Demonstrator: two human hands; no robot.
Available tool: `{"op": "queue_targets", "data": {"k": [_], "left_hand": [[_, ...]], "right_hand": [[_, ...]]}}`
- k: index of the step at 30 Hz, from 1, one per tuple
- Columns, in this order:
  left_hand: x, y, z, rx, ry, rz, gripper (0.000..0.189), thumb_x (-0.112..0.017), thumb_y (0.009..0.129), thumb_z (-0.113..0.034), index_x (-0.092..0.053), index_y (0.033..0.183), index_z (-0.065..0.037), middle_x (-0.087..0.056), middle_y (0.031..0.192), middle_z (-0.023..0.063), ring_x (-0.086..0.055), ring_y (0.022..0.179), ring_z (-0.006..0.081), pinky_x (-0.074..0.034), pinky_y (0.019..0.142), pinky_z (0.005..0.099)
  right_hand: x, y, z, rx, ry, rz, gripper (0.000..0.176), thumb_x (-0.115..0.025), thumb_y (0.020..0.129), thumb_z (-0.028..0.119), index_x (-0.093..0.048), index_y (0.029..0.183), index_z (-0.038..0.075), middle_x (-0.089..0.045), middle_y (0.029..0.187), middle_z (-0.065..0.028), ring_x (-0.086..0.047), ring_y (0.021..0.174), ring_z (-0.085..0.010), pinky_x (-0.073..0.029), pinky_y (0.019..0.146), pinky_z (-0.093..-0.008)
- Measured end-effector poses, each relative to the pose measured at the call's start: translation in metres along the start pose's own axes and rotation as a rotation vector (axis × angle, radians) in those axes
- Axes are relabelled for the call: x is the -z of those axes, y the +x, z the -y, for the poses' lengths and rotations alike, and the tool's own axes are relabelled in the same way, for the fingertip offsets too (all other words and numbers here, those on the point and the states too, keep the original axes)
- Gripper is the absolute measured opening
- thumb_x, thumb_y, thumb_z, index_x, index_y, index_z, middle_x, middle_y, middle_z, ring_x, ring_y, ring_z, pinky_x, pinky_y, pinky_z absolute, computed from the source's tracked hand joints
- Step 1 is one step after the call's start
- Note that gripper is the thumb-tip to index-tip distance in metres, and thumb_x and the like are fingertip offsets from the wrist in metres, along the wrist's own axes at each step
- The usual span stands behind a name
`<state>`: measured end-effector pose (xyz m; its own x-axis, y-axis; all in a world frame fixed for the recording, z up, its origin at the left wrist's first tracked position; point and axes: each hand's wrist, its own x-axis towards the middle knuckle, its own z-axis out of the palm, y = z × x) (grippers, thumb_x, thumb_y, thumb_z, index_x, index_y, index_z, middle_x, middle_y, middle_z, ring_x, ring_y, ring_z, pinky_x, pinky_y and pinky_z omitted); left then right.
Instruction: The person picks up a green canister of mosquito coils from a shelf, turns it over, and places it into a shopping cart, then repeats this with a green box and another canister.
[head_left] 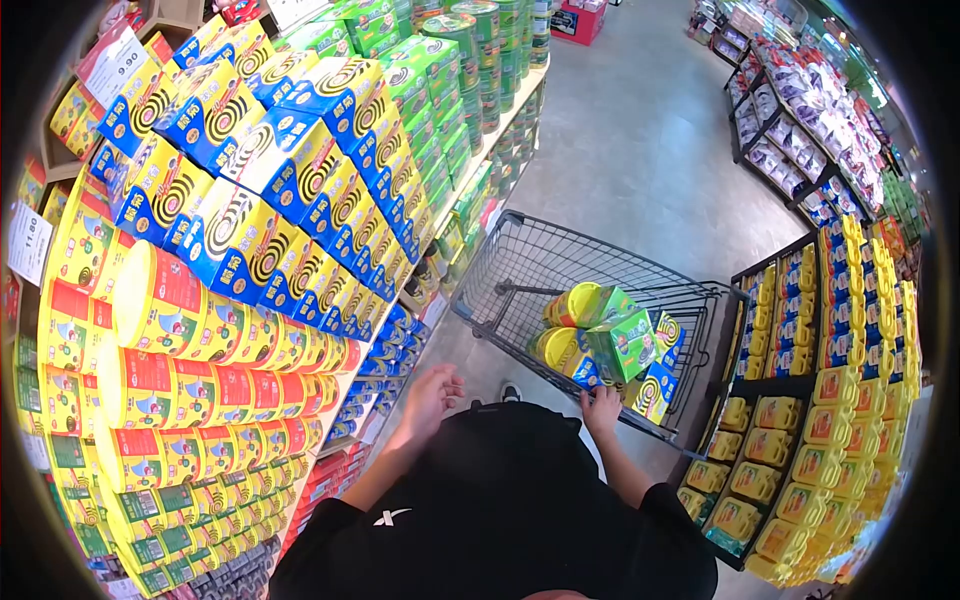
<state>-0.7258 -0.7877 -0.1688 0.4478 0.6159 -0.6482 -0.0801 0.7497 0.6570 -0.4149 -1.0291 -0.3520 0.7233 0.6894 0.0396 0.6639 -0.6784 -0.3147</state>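
My left hand (432,402) hangs in front of my body beside the shelf, its fingers loosely bent and apart, with nothing in it. My right hand (602,412) is at the near side rim of a dark wire shopping cart (497,338), fingers curled over the rim. Inside the cart lie yellow round tubs (572,305), green boxes (622,345) and blue-and-yellow mosquito coil boxes (654,392). The goods are bunched at the cart's near right part, close to my right hand.
On my left, a shelf holds stacked mosquito coil boxes (255,240), yellow-and-red tubs (170,310) and green boxes (420,90). Yellow jugs (770,445) fill a rack at right. Bagged goods (800,110) stand farther off. Grey floor (640,130) runs along the aisle.
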Motion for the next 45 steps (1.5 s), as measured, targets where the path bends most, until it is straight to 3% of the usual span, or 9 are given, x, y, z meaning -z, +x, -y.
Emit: {"op": "queue_targets", "data": {"k": [6,9,15,23,29,36,39,42,45], "left_hand": [[-0.003,-0.004,0.005,-0.016,0.01,-0.01,0.027,-0.054,0.098,-0.018,-0.055,0.121,-0.005,-0.065,0.098,0.0085,-0.064,0.081,0.0169,-0.046,0.066,0.0264],[-0.002,-0.01,0.007,-0.021,0.009,-0.021,0.027,-0.054,0.098,-0.019,-0.055,0.122,-0.005,-0.065,0.099,0.0088,-0.064,0.082,0.0173,-0.046,0.067,0.0265],[0.002,-0.019,0.008,-0.041,0.003,-0.02,0.028,-0.056,0.097,-0.019,-0.056,0.121,-0.006,-0.065,0.1,0.0089,-0.064,0.083,0.0176,-0.045,0.068,0.0273],[0.01,-0.03,0.016,-0.029,-0.011,-0.061,0.028,-0.055,0.096,-0.018,-0.055,0.122,-0.007,-0.064,0.1,0.0084,-0.064,0.083,0.0176,-0.045,0.068,0.0278],[0.012,-0.035,0.022,-0.034,-0.025,-0.019,0.025,-0.055,0.098,-0.019,-0.055,0.12,-0.008,-0.064,0.099,0.0081,-0.064,0.083,0.0174,-0.045,0.068,0.0274],[0.01,-0.035,0.024,-0.022,-0.076,-0.03,0.02,-0.056,0.099,-0.018,-0.057,0.117,-0.008,-0.066,0.097,0.011,-0.065,0.082,0.021,-0.046,0.068,0.0298],[0.009,-0.037,0.024,-0.012,-0.036,-0.031,0.021,-0.058,0.1,-0.023,-0.056,0.115,-0.009,-0.064,0.097,0.0072,-0.064,0.083,0.0166,-0.045,0.067,0.0265],[0.009,-0.035,0.027,0.006,-0.041,0.001,0.022,-0.058,0.1,-0.024,-0.056,0.116,-0.009,-0.065,0.097,0.0065,-0.064,0.083,0.0164,-0.046,0.068,0.026],[-0.001,-0.031,0.025,0.013,0.054,0.148,0.036,-0.061,0.1,-0.027,-0.054,0.13,-0.008,-0.065,0.11,0.0101,-0.064,0.092,0.0175,-0.048,0.073,0.0279]], "right_hand": [[0.076,0.043,0.045,0.013,0.361,-0.13,0.025,-0.074,0.085,0.02,-0.065,0.104,0.006,-0.063,0.106,-0.0146,-0.06,0.102,-0.0386,-0.045,0.089,-0.0546],[0.095,0.083,0.052,0.093,0.22,-0.378,0.057,-0.082,0.078,0.025,-0.059,0.126,0.005,-0.054,0.129,-0.022,-0.053,0.118,-0.0431,-0.042,0.1,-0.0524],[0.082,0.126,0.038,-0.034,0.02,-0.122,0.119,-0.091,0.06,0.046,-0.03,0.156,0.011,-0.027,0.156,-0.0329,-0.027,0.144,-0.0505,-0.028,0.115,-0.0605],[0.108,0.143,0.026,-0.279,0.065,0.232,0.137,-0.087,0.059,0.063,-0.007,0.163,0.023,-0.008,0.162,-0.0355,-0.005,0.151,-0.0532,-0.016,0.115,-0.0702],[0.105,0.147,0.004,-0.139,0.025,0.25,0.137,-0.087,0.057,0.061,-0.009,0.163,0.024,-0.02,0.158,-0.0356,-0.023,0.145,-0.0549,-0.026,0.11,-0.0709],[0.123,0.143,0.008,-0.148,0.135,0.114,0.129,-0.086,0.059,0.053,-0.018,0.161,0.015,-0.045,0.141,-0.0317,-0.045,0.13,-0.0495,-0.038,0.108,-0.0546],[0.129,0.139,0.003,-0.083,0.278,-0.006,0.125,-0.087,0.063,0.048,-0.019,0.16,0.008,-0.05,0.139,-0.0289,-0.048,0.13,-0.0437,-0.038,0.11,-0.0489],[0.142,0.135,0.007,0.014,0.66,-0.011,0.117,-0.085,0.069,0.038,-0.02,0.159,0.004,-0.049,0.142,-0.0266,-0.048,0.132,-0.0392,-0.038,0.111,-0.047],[0.22,0.101,0.086,0.015,1.285,0.289,0.102,-0.081,0.076,0.029,-0.026,0.156,0.0,-0.049,0.145,-0.0217,-0.049,0.133,-0.033,-0.04,0.111,-0.043]]}}
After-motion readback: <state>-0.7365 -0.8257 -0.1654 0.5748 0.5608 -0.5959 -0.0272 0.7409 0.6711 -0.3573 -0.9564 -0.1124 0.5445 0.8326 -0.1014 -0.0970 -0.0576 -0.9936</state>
